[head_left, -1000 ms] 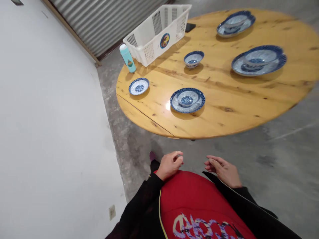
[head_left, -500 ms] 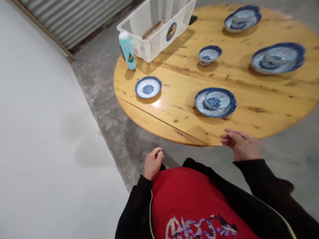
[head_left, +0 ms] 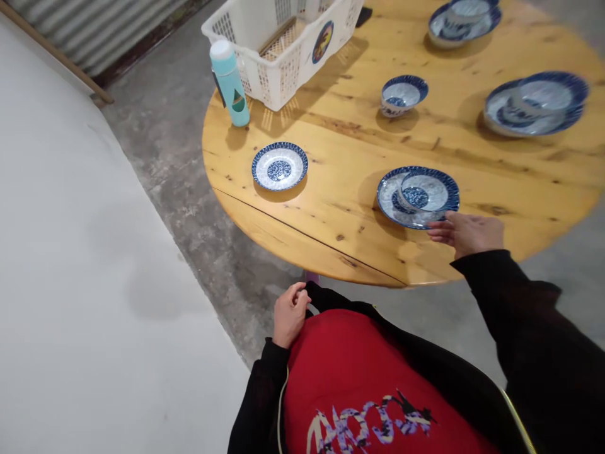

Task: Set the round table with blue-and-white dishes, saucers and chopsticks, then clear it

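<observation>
My right hand is at the near right rim of a blue-and-white plate, thumb and fingers apart. Its thumb tip overlaps the rim in view; whether it touches, I cannot tell. A clear-looking bowl with a blue pattern sits on that plate, right of its middle. My left hand hangs low by the red shirt, off the table's edge, with its fingers loosely curled in and nothing visible in them. To the left lies a plate with no bowl on it. A single blue-rimmed bowl stands farther back.
On the round wooden table a white plastic basket stands at the back left, beside a light-blue bottle. Two more plates with bowls, one at the right and one behind, are on the table. A white wall rises at left.
My right hand has moved forward over the table to the near plate's rim. My left hand stays low, about where it was. The view has shifted slightly.
</observation>
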A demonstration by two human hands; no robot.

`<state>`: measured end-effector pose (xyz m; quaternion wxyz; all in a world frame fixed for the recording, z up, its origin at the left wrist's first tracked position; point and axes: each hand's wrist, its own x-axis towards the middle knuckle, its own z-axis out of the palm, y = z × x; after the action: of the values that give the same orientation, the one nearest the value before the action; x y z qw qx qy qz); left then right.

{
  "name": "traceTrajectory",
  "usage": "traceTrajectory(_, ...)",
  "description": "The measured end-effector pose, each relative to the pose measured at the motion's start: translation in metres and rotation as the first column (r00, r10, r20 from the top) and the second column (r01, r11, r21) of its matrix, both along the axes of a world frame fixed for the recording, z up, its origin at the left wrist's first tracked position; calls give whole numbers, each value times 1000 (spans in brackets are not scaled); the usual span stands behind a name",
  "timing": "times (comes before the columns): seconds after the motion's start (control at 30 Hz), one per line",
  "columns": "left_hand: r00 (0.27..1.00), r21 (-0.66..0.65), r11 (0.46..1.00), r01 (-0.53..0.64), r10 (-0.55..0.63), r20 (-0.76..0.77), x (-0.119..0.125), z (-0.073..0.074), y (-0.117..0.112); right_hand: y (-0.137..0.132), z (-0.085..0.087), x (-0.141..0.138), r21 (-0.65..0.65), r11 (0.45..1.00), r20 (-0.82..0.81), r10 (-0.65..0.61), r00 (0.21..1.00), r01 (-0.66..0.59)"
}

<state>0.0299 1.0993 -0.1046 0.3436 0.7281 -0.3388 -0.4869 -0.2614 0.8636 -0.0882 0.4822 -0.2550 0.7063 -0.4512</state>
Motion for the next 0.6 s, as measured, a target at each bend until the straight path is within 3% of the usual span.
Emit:
traceTrajectory(0.13, 999, -10, 1000, -6, 6, 32, 9, 8, -32, -18, 0, 5, 79, 997, -80, 3, 997, 3)
traceTrajectory(0.3, 991, -14, 996, 83, -81, 105, 10, 12, -73, -31, -4, 6, 131, 991, -79, 18, 997, -7)
traceTrajectory(0.6, 978, 44, 982, 182, -185, 90, 1, 5, -102, -35, -2, 11, 168, 984, -59, -53, 997, 62)
